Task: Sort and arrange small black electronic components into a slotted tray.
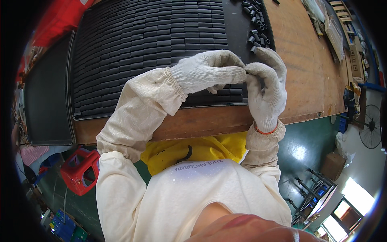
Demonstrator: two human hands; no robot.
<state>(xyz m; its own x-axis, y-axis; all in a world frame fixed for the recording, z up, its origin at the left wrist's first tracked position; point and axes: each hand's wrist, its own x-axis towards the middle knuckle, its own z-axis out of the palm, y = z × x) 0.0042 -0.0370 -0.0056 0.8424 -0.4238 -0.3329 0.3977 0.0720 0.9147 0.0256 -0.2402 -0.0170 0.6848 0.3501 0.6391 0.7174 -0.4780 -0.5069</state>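
Note:
My left hand [209, 71], in a white knitted glove, reaches over the near right part of a black tray [234, 24]. Its fingers are bent together in a pinch. My right hand [269, 82], gloved the same way, is at the tray's right edge with fingers curled, and its fingertips meet those of the left. Whatever lies between the fingertips is hidden by the gloves. Beneath and beyond the left hand, short black tubes [153, 36] lie side by side in tight rows. Loose black tubes [258, 20] are scattered along the tray's right side, just beyond the right hand.
The tray rests on a brown wooden table [300, 76]. Another black tray [47, 94] stands at the left. A red plastic stool [78, 171] is on the green floor at lower left. Yellow cloth [193, 151] hangs at the table's front edge. Cardboard and a clear crate [333, 36] lie far right.

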